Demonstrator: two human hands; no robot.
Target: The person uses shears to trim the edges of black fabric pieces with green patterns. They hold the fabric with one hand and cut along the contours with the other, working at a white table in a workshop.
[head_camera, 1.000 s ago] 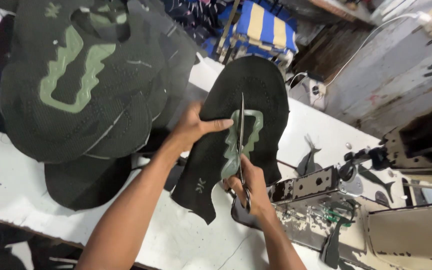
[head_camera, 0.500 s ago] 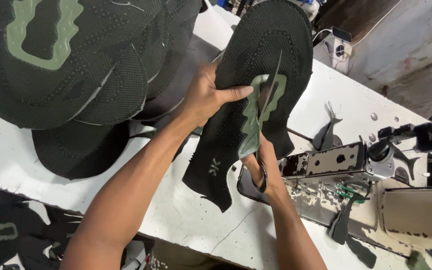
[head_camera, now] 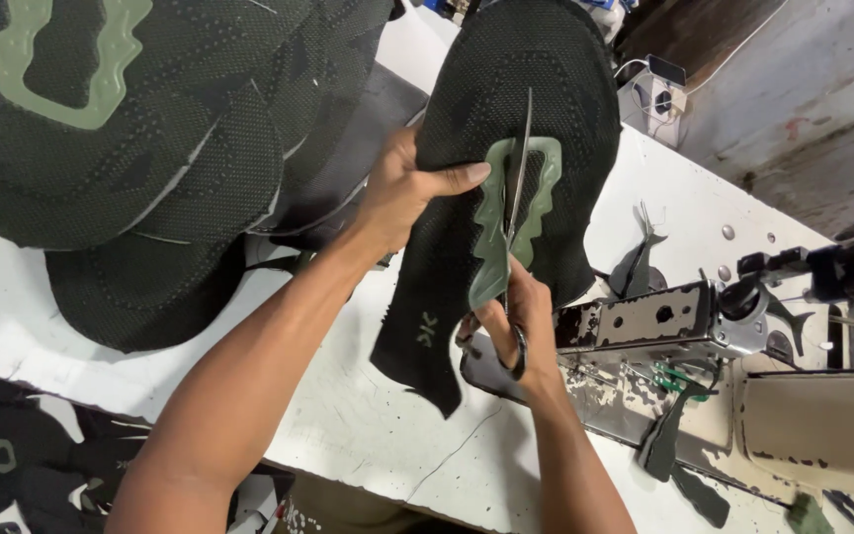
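The left hand pinches one black knit upper above the white table; the right hand grips one pair of scissors, blades seemingly nearly closed; three or four uppers are stacked beside

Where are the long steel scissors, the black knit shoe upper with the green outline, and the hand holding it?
long steel scissors [head_camera: 520, 158], head view, on the blade.
black knit shoe upper [head_camera: 516, 79], head view, on its toe area.
left hand [head_camera: 407, 193], head view, on its back.
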